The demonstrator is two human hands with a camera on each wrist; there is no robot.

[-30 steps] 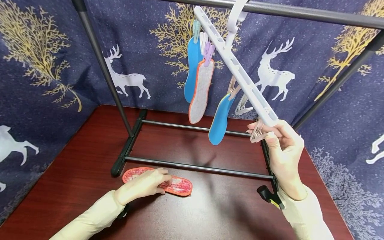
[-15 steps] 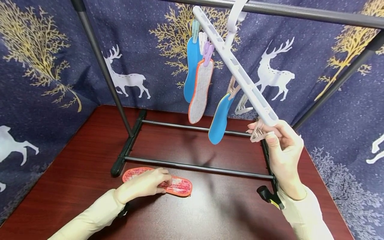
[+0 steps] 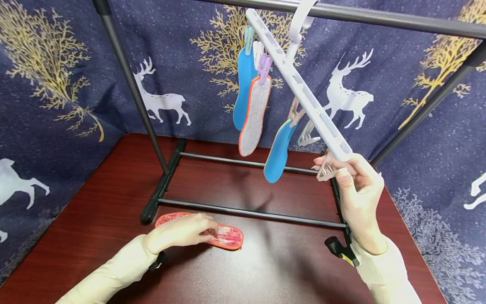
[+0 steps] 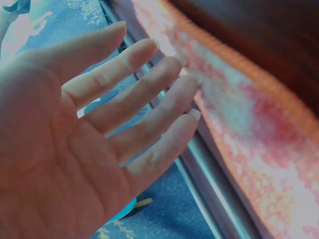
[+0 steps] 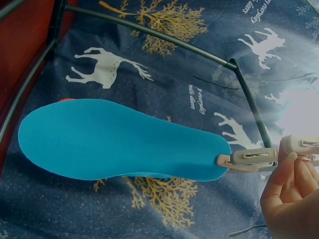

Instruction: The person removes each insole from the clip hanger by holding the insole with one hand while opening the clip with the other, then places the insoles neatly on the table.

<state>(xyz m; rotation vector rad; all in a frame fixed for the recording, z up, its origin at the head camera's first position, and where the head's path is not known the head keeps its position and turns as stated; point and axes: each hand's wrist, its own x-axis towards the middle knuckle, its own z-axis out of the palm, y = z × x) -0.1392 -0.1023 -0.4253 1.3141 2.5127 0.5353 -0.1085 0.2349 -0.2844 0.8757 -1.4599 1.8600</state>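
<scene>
A red-and-white insole [image 3: 230, 237] with orange edging lies on the table. My left hand [image 3: 186, 230] is over its middle; in the left wrist view the fingers are loosely bent, with nothing between them and the tips near the insole's edge. At the near right end of the white hanger [image 3: 300, 86], my right hand [image 3: 362, 196] pinches a pale pink clothespin [image 3: 325, 169]. From other clips on the hanger dangle a near blue insole [image 3: 280, 150], a grey insole [image 3: 255, 118] with orange edging and a farther blue insole [image 3: 243, 93]. The near blue insole fills much of the right wrist view.
The hanger hooks over the black top bar [image 3: 379, 16] of a rack. Two low crossbars [image 3: 247, 212] join its feet on the dark red table [image 3: 265, 270]. A white clip [image 3: 308, 134] hangs beside the right hand's clothespin. A patterned blue cloth [image 3: 212, 63] stands behind.
The left wrist and forearm have shifted slightly to the left, with the hand still over the red insole. My right hand keeps its pinch on the clothespin.
</scene>
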